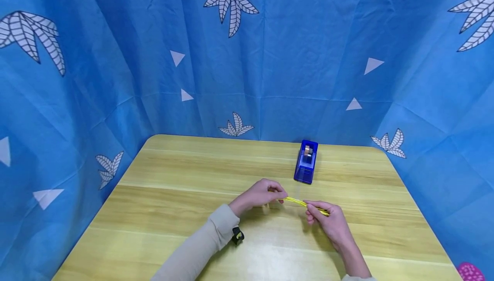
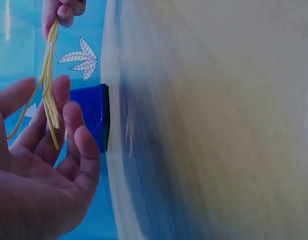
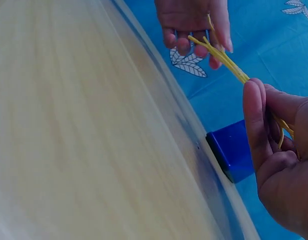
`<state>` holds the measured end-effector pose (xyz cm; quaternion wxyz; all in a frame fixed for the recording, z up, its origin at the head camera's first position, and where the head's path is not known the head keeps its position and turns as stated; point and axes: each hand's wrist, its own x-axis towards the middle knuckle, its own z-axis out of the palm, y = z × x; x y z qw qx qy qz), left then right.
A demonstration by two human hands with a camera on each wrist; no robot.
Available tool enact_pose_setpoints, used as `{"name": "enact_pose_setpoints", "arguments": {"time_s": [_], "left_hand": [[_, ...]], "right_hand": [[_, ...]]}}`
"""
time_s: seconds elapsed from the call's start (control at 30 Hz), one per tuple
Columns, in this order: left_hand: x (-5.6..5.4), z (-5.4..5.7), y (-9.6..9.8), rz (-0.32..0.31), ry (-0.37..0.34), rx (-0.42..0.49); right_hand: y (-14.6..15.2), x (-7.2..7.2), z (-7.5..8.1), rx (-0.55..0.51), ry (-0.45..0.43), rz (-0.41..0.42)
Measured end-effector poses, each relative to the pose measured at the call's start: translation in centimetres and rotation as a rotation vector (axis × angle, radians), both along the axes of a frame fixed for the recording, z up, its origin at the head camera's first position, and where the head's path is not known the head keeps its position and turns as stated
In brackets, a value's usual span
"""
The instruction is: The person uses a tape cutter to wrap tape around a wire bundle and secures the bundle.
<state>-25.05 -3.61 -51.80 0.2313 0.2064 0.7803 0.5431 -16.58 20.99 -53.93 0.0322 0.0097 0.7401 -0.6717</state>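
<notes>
Between the two hands stretches a bundle of thin yellow cord [image 1: 296,201], several strands lying side by side. My right hand [image 1: 328,221] pinches one end between thumb and fingers, with folded strands showing past the grip. At the other end, my left hand [image 1: 262,195] has its thumb and fingers around the loose ends, its other fingers loosely bent. One strand [image 2: 24,117] runs off along the left thumb in the left wrist view. A pale glossy patch shows on the cord bundle [image 3: 239,72] close to the right fingertips. Both hands are held over the table.
A blue tape dispenser [image 1: 306,163] stands on the wooden table [image 1: 173,169] beyond the hands, near the back edge. Blue patterned curtain [image 1: 308,49] hangs behind and at both sides. A small black device [image 1: 237,235] sits at the left wrist, below the sleeve cuff.
</notes>
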Motion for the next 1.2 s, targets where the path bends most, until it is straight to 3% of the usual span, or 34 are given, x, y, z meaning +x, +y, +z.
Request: {"name": "enact_pose_setpoints", "arguments": {"time_s": [0.23,0.37,0.63,0.83,1.0,1.2], "left_hand": [[-0.4,0.2,-0.4,-0.061,-0.06,-0.009],[-0.6,0.1,-0.2,-0.078,-0.033,-0.024],[-0.3,-0.9,0.7,0.017,0.003,-0.004],[0.0,-1.1,0.9,0.057,0.026,0.034],[0.2,-0.8,0.9,0.077,0.066,0.034],[0.3,-0.6,1.0,0.091,0.118,0.025]], "right_hand": [[0.4,0.0,-0.1,0.082,0.097,0.01],[0.5,0.0,-0.1,0.119,0.145,0.016],[0.5,0.0,-0.1,0.162,0.175,0.022],[0.4,0.0,0.0,0.14,0.131,0.03],[0.6,0.2,0.4,0.046,0.058,0.056],[0.5,0.2,0.6,-0.063,-0.065,-0.011]]}}
